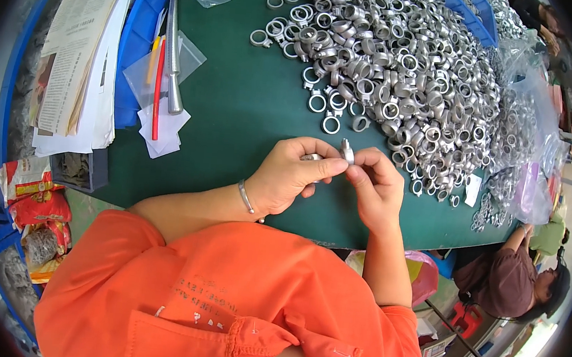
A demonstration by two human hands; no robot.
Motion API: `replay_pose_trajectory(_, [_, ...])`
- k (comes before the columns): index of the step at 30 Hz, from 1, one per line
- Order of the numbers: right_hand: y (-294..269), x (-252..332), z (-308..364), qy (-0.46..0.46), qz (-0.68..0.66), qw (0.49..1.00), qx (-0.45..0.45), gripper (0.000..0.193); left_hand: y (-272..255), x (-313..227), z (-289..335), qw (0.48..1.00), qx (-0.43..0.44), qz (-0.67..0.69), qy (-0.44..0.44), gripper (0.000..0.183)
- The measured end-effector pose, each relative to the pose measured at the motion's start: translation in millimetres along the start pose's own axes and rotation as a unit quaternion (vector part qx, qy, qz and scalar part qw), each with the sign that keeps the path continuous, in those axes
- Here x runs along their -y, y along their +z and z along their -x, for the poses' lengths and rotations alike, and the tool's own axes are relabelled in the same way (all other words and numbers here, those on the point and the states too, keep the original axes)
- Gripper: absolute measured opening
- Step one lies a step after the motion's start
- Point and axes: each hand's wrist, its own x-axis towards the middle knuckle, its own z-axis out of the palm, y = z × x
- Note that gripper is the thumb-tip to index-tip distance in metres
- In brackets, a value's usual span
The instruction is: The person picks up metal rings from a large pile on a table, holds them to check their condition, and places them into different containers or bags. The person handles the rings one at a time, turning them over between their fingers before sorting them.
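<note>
Above the near part of the table, my left hand (288, 168) and my right hand (379, 190) meet with fingertips closed. Between them they pinch a silvery metal ring (347, 152), turned nearly edge-on. More metal (311, 157) shows inside the curled fingers of my left hand, probably another ring, mostly hidden. A silver bangle circles my left wrist. Just beyond my hands spreads a large heap of similar metal rings (404, 73), with a few loose ones such as a single ring (331, 124) at its near left edge.
On the green tabletop (238, 106), a tapered metal rod (173, 53) and a red stick (157, 92) lie beside a blue bin (134, 43) with papers (86, 52). Clear plastic bags (529, 118) stand at right. Another person (508, 286) sits beyond the right edge.
</note>
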Motion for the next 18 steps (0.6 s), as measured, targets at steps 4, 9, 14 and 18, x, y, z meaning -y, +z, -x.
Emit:
replay_pose_trajectory(4, [0.3,2.7,-0.1,-0.169,0.108,0.98,0.011,0.006,-0.8,5.4,-1.0,0.984,0.002,-0.119,0.132,0.009])
replay_pose_trajectory(9, [3.4,8.2,5.5,0.044,-0.156,0.986,-0.028,0.013,-1.8,6.1,0.0,0.923,0.012,-0.274,0.271,0.006])
replay_pose_trajectory(14, [1.6,4.5,3.8,0.052,-0.203,0.978,0.022,0.019,0.6,8.3,1.6,0.918,0.016,-0.274,0.286,0.011])
replay_pose_trajectory(18, [6.2,3.3,3.3,-0.075,-0.287,0.954,-0.038,0.035,-0.5,2.4,0.0,0.989,-0.012,-0.089,0.117,0.015])
